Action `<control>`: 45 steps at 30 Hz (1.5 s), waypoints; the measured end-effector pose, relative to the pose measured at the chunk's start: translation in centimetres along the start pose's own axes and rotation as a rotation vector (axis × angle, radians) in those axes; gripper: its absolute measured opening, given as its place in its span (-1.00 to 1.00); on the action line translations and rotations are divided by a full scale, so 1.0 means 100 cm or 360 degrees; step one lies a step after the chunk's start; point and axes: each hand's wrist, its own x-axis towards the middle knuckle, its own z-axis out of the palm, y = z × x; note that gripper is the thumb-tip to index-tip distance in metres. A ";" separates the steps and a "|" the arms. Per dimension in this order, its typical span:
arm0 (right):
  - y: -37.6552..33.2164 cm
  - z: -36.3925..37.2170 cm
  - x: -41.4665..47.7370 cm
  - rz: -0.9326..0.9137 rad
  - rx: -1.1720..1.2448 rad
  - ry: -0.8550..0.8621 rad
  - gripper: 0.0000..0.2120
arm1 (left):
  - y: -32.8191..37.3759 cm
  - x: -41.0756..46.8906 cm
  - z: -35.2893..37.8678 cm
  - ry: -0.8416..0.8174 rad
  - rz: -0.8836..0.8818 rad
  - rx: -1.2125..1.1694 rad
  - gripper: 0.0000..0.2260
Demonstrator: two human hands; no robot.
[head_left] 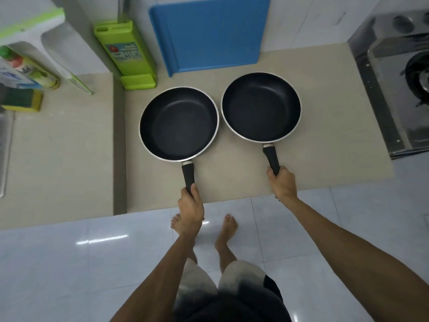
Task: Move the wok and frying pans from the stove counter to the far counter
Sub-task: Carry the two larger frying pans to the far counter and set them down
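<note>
Two black non-stick frying pans with silver rims lie side by side over the beige counter. My left hand grips the black handle of the left frying pan. My right hand grips the handle of the right frying pan, which sits slightly farther back. The two rims nearly touch. Whether the pans rest on the counter or hover just above it I cannot tell. No wok is in view.
A blue cutting board leans on the wall behind the pans, next to a green knife block. A steel gas stove is at the right. Bottles and a sponge sit at the left. Bare feet stand on the tiled floor.
</note>
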 end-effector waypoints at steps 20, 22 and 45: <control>-0.075 -0.057 -0.128 -0.0156 -0.0025 0.0300 -0.73 | -0.001 -0.041 -0.181 0.0068 0.0572 -0.0054 -0.68; -0.086 -0.054 -0.153 -0.0199 -0.0009 0.0280 -0.74 | -0.017 -0.046 -0.209 0.0090 0.0600 -0.0105 -0.70; -0.291 0.150 -0.361 -0.0809 -0.0308 -0.0195 -0.79 | -0.257 -0.059 -0.522 0.0730 0.0145 -0.0528 -0.77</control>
